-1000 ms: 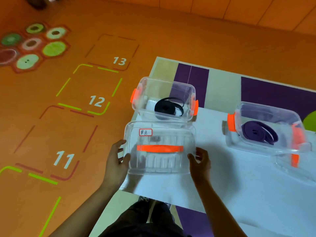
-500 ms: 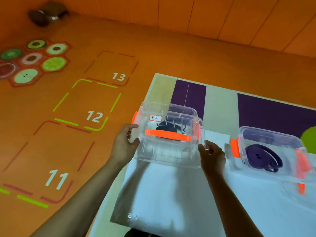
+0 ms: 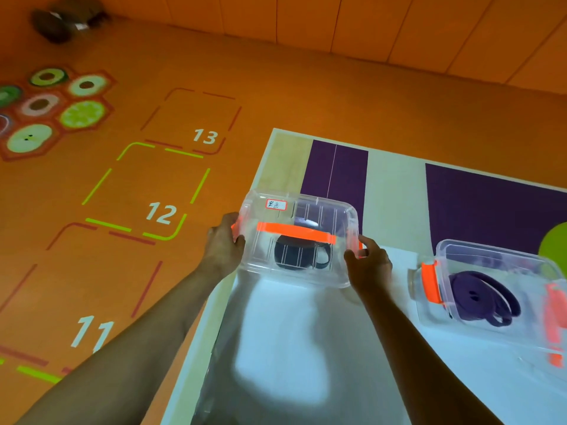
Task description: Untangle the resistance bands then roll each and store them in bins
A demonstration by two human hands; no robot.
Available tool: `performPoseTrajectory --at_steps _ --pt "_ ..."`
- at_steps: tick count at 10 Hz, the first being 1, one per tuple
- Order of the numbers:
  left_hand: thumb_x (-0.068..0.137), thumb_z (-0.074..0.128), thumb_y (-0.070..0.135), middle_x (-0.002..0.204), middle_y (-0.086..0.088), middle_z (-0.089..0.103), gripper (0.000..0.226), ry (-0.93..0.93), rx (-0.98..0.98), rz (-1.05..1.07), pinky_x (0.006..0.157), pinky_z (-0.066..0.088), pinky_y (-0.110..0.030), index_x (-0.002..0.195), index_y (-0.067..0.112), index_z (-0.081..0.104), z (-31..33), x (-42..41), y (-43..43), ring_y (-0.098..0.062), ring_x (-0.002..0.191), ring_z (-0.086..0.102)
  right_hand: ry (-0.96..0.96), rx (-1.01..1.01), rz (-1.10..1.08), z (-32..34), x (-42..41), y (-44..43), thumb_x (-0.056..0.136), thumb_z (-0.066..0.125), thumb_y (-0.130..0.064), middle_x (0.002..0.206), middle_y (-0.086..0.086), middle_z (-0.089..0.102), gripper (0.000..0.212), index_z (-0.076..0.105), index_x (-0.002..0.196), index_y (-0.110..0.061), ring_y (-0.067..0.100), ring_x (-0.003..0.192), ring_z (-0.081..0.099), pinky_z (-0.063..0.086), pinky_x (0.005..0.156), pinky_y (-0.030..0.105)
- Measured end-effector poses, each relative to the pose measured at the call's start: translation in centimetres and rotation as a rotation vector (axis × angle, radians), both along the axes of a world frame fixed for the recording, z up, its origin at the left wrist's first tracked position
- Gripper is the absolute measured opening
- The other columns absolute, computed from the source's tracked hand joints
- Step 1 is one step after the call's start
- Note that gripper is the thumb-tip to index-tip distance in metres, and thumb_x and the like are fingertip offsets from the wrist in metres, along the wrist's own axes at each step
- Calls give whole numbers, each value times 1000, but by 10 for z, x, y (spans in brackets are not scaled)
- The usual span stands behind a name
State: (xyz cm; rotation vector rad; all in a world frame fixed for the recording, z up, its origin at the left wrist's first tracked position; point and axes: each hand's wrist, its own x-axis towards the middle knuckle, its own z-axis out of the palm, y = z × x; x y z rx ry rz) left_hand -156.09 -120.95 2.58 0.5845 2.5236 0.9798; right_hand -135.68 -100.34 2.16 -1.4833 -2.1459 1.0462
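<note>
The left hand (image 3: 224, 243) grips one end of the clear bin (image 3: 256, 265), and the right hand (image 3: 368, 265) grips the other end. Between the hands, the rolled black band (image 3: 294, 254) lies inside, under the lid (image 3: 319, 210). Right of the right hand, the purple band (image 3: 481, 294) sits in another bin (image 3: 497, 256).

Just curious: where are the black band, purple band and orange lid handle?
black band (image 3: 294, 256), head view, middle of its coil.
purple band (image 3: 466, 286), head view, rolled coil's face.
orange lid handle (image 3: 296, 233), head view, middle of strip.
</note>
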Motion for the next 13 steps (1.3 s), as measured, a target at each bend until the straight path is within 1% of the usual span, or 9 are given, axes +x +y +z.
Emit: performPoseTrajectory --at_steps 2,3,4,5,6,8,10,12,13 --pt "100 52 7 144 -15 53 48 84 -56 -17 111 35 -42 147 11 47 -2 -3 6 -43 129 43 -60 80 8 -11 2 4 83 75 -24 104 13 66 46 68 129 -21 35 101 61 46 90 41" --pt "95 63 19 138 -16 49 48 -88 5 141 106 44 -48 141 16 50 -10 -8 7 -42 124 50 -91 17 -35 -10 6 7 85 77 -37 125 15 59 55 59 136 -27 34 118 55 43 102 46" --pt "93 71 34 146 -13 48 72 -438 128 382 108 44 -45 152 13 36 -16 -12 6 -37 133 50 -22 -422 -98 -14 4 19 88 73 -51 151 17 47 84 33 156 -20 36 136 48 39 113 48" --pt "90 75 39 144 -10 54 84 -575 229 435 107 45 -44 155 10 32 -20 -16 3 -33 125 56 42 -593 -64 -14 0 22 89 70 -54 114 13 69 57 65 123 -9 32 103 66 57 95 42" --pt "95 71 22 126 -9 62 66 -370 190 335 100 52 -44 150 3 41 -13 -12 8 -30 110 61 8 -266 -10 -8 -1 16 95 70 -35 70 5 60 30 62 76 -12 28 72 56 45 60 23" --pt "102 56 21 120 -17 63 34 30 3 50 97 54 -48 134 10 60 -13 -3 -1 -35 107 62 -141 105 61 -11 -8 -4 99 62 -26 100 22 72 29 65 113 -1 45 94 65 48 80 44" --pt "105 50 26 122 -17 58 33 126 -91 6 97 52 -48 133 11 57 -13 -7 2 -36 109 59 -210 149 99 -9 -15 -2 103 56 -23 112 23 68 33 59 126 -1 42 105 63 48 85 43" --pt "95 62 22 138 -19 52 48 399 -227 -154 102 44 -52 141 10 53 -8 11 -5 -43 118 52 -152 263 190 -8 3 -18 93 65 -15 124 18 63 49 54 141 -8 40 110 60 49 93 49" --pt "88 68 16 136 -18 56 41 487 -212 -249 97 46 -53 128 10 63 -8 36 -11 -45 113 55 -116 380 238 -4 21 -38 85 68 -9 128 14 63 51 58 135 -10 39 109 61 50 90 46"
